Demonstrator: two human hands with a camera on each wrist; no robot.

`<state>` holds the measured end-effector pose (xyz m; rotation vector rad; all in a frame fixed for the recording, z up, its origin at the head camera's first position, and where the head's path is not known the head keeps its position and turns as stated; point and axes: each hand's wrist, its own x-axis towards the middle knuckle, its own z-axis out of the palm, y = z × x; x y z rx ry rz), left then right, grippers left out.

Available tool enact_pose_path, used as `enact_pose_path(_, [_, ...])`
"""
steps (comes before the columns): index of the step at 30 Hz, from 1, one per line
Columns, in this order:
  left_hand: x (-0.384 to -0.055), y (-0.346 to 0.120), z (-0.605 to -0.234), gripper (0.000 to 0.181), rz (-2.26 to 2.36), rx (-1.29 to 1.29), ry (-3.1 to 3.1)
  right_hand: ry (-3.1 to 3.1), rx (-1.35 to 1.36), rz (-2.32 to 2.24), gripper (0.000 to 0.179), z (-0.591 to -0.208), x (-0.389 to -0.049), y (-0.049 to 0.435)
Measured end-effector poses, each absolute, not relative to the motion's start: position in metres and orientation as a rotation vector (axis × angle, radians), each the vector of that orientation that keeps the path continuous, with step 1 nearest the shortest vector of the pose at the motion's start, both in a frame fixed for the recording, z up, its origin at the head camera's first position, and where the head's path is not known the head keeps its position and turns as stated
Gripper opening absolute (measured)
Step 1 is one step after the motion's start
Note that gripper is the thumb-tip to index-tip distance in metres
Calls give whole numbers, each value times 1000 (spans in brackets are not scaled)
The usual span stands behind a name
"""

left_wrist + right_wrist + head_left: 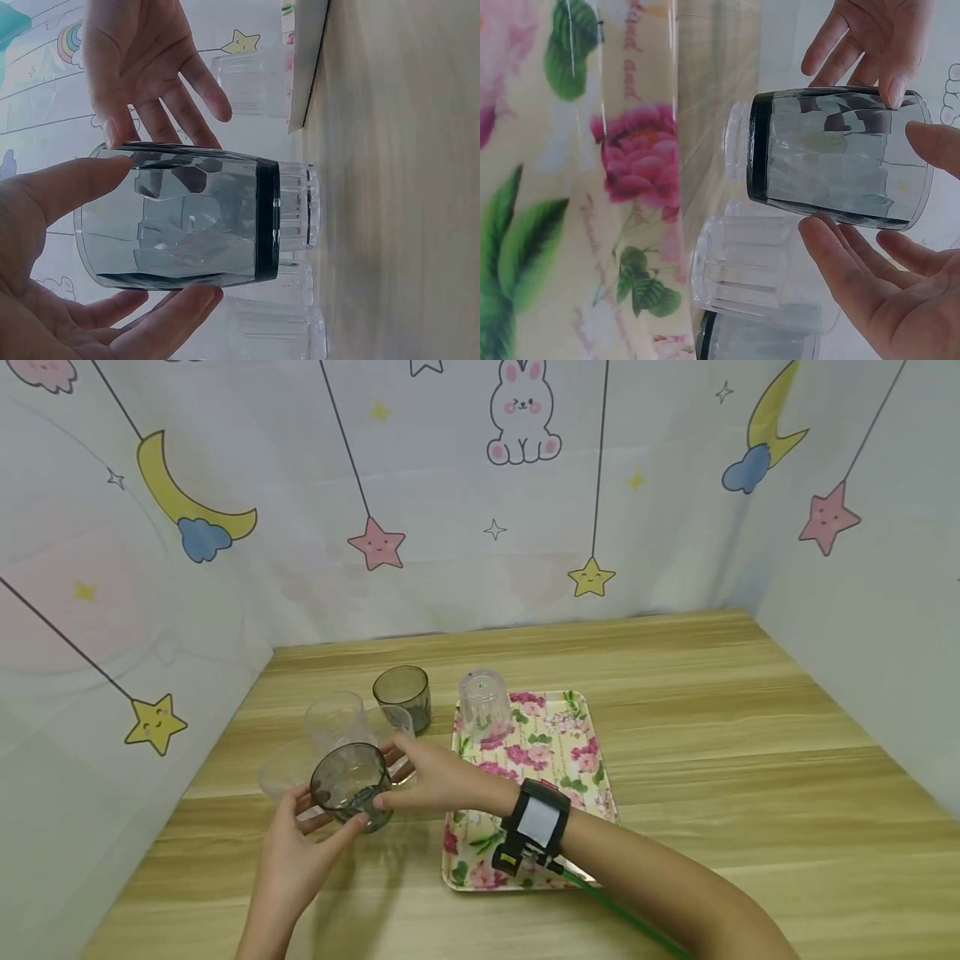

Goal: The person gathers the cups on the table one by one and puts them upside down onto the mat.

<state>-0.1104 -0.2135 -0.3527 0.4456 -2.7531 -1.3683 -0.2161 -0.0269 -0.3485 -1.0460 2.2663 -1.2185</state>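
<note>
Between my two hands is a smoky grey glass tumbler, mouth up, with its thick dark base towards the table. My left hand holds it from the left, thumb on the near side and fingers around the wall. From the right, my right hand grips the same tumbler, its thumb near the rim and its fingers on the far side. Clear glasses stand just behind it, partly covered by the tumbler and my right hand. Both wrist views show the tumbler raised above the wooden tabletop.
A flowered tray lies right of the glasses, under my right forearm. One clear glass stands upside down on its far left corner. A second smoky tumbler stands behind the clear ones. Printed cloth walls enclose the table.
</note>
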Motion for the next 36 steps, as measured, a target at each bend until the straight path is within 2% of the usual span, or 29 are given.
enact_pose_path(11, [-108,-203,-335,94,-1371,387,-2712,2234,-1057,-1316,64,-337,-215,-14])
enact_pose_path(19, [-108,-195,-325,95,-1421,328,-2681,2215,-1060,-1423,61,-326,-211,-1])
enact_pose_path(28, [-110,-186,-320,78,-1397,184,-2621,2278,-1046,-1413,75,-318,-210,9])
enact_pose_path(36, [-115,-181,-319,78,-1419,97,-2622,2321,-1054,-1407,76,-316,-211,21])
